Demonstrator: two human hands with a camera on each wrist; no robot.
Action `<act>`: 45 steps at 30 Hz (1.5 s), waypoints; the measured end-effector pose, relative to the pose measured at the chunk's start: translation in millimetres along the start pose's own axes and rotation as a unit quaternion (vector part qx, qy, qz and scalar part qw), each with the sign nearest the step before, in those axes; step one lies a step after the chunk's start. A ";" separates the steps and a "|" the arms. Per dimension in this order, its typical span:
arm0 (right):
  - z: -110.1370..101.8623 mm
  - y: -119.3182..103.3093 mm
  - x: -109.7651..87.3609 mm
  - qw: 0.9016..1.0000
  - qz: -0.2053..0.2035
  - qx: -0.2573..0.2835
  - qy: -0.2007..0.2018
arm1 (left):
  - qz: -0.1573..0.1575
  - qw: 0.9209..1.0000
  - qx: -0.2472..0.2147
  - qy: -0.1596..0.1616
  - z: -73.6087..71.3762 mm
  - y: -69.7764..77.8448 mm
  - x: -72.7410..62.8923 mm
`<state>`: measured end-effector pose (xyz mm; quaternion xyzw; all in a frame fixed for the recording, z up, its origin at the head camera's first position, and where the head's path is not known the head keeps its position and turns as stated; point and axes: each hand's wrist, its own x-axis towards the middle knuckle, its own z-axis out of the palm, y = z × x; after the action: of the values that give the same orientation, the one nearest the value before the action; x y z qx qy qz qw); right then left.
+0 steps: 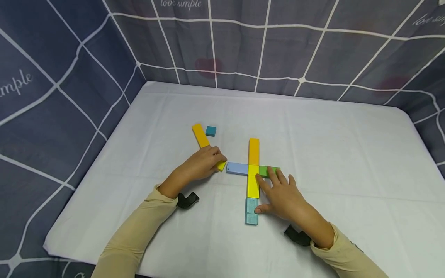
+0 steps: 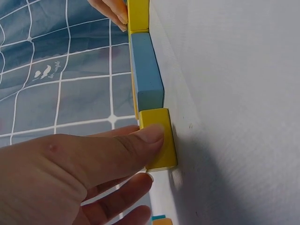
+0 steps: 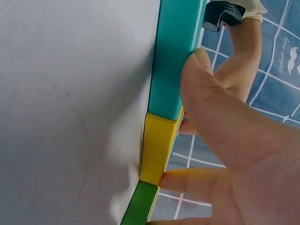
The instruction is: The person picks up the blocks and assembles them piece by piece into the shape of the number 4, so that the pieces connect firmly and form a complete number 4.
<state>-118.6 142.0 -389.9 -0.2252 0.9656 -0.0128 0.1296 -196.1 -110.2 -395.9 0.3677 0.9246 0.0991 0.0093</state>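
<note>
My left hand (image 1: pixel 201 164) pinches a small yellow block (image 2: pixel 164 157) between thumb and fingers, right at the outer end of a light blue block (image 1: pixel 237 168). That blue block forms the left arm of a cross laid flat on the table. An orange-yellow block (image 1: pixel 254 151) makes its top, a yellow piece (image 1: pixel 253 187) its middle, a green block (image 1: pixel 264 172) its right arm and a teal block (image 1: pixel 251 217) its foot. My right hand (image 1: pixel 283 197) is spread along the cross's right side. Its thumb touches the teal block, and other fingertips rest at the yellow and green ones.
Beyond my left hand lie another orange-yellow block (image 1: pixel 199 134) and a small teal block (image 1: pixel 211 131). A white cloth (image 1: pixel 333 154) covers the table. Dark checked curtains (image 1: pixel 236 50) stand behind and at the sides. Black wrist mounts (image 1: pixel 187 200) hang under both wrists.
</note>
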 end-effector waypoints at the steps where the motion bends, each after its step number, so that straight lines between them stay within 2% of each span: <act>1: 0.0 0.1 -0.2 1.000 -0.001 0.000 0.001 | 0.001 1.000 0.000 0.000 0.2 0.0 0.1; 12: 2.0 0.0 -2.1 1.000 0.003 0.004 0.000 | 0.014 1.000 0.007 -0.002 0.5 -0.5 1.0; 17: 1.9 0.6 -2.4 1.000 0.002 0.004 0.004 | -0.004 1.000 -0.012 -0.012 -4.9 -1.9 2.2; 24: 0.0 1.4 -2.8 1.000 0.005 0.005 0.003 | -0.047 0.998 -0.046 0.018 -18.0 -13.1 1.8; 28: -1.2 1.8 -1.8 1.000 0.004 0.004 0.003 | -0.076 0.995 -0.058 0.033 -24.7 -29.8 5.1; 31: -1.3 2.0 -0.8 1.000 0.003 0.005 0.001 | -0.109 0.991 -0.074 0.036 -30.4 -46.2 10.9; 35: 0.5 1.9 -0.2 1.000 0.002 0.009 -0.003 | -0.175 0.980 -0.092 0.013 -34.8 -66.3 18.9; 39: 2.9 1.0 -0.9 1.000 0.004 0.014 -0.007 | -0.235 0.967 -0.089 -0.038 -30.4 -79.7 20.7; 42: 3.1 0.4 -1.5 1.000 0.004 0.015 -0.009 | -0.256 0.960 -0.087 -0.066 -25.0 -83.6 19.5; 45: 0.7 0.2 -2.2 1.000 0.005 0.013 -0.007 | -0.257 0.960 -0.088 -0.072 -21.6 -83.0 20.5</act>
<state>-116.6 143.2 -390.1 -0.2182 0.9656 -0.0234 0.1393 -269.3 -159.0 -389.4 0.1218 0.9724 0.1477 0.1335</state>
